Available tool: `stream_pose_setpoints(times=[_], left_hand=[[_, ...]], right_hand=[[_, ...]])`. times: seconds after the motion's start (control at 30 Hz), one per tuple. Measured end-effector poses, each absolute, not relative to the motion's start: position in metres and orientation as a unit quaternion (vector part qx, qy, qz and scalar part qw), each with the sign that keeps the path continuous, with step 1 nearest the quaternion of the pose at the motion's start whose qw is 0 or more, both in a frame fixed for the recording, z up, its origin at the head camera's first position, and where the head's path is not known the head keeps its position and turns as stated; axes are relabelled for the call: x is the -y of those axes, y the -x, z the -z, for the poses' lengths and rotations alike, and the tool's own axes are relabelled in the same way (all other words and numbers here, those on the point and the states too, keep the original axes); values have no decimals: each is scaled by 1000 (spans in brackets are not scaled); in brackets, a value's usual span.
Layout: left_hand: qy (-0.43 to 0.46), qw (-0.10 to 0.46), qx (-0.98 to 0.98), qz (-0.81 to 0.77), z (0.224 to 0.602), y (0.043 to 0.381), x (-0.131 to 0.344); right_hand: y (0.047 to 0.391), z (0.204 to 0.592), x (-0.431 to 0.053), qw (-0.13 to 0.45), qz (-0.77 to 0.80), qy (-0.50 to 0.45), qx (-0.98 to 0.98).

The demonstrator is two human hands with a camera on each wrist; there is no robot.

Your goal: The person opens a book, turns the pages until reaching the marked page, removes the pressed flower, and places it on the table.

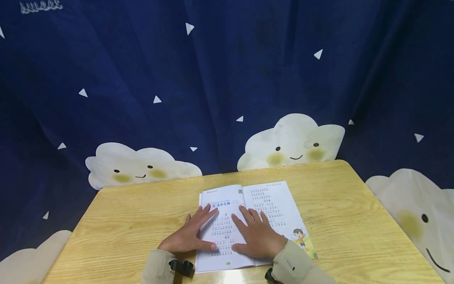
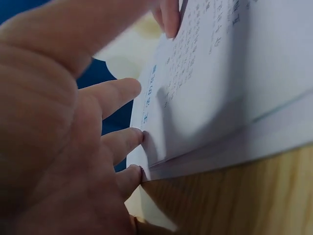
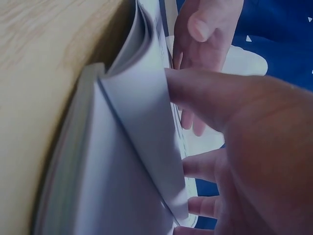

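An open book (image 1: 227, 258) with printed text lies on the wooden table, its right page (image 1: 280, 193) showing a small drawing of a child near the lower corner. My left hand (image 1: 193, 232) rests at the left page's outer edge, fingers spread. In the left wrist view its fingertips (image 2: 136, 137) touch the paper by that edge. My right hand (image 1: 260, 236) lies across the middle fold with fingers spread, its thumb and fingertips on the left page. From the right wrist view, the left page (image 3: 142, 93) bulges up beside the fold, and the right thumb (image 3: 195, 88) touches it.
The wooden table (image 1: 131, 221) extends to both sides of the book. Behind it hangs a dark blue curtain (image 1: 213, 79) with white triangles and smiling clouds. Black straps (image 1: 182, 267) circle both wrists over light sleeves (image 1: 157, 266).
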State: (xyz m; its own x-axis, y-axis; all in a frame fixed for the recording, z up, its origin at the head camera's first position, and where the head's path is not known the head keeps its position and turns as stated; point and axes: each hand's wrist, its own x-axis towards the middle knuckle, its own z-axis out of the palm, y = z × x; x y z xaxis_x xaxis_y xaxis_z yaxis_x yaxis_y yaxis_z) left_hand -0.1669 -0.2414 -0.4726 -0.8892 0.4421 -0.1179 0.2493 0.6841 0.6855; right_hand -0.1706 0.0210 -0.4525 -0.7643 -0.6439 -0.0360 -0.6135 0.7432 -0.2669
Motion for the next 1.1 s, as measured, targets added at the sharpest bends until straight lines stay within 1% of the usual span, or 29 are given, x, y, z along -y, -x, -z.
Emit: stream_pose_setpoints(times=[0.17, 0.33, 0.53, 0.77, 0.9, 1.1], left_hand=[[-192, 138, -915, -326, 474, 166, 239], [-190, 130, -926, -300, 473, 168, 235], [-174, 131, -935, -279, 473, 168, 232], [-177, 136, -935, -277, 477, 171, 225], [-176, 139, -934, -279, 478, 171, 224], [-168, 142, -933, -285, 475, 168, 230]], right_hand=[[172, 452, -21, 67, 116, 337, -932], [176, 449, -21, 58, 111, 342, -931], [186, 445, -31, 69, 178, 339, -921], [206, 433, -63, 47, 245, 278, -928], [218, 426, -84, 56, 270, 257, -926], [236, 425, -104, 50, 305, 208, -928]])
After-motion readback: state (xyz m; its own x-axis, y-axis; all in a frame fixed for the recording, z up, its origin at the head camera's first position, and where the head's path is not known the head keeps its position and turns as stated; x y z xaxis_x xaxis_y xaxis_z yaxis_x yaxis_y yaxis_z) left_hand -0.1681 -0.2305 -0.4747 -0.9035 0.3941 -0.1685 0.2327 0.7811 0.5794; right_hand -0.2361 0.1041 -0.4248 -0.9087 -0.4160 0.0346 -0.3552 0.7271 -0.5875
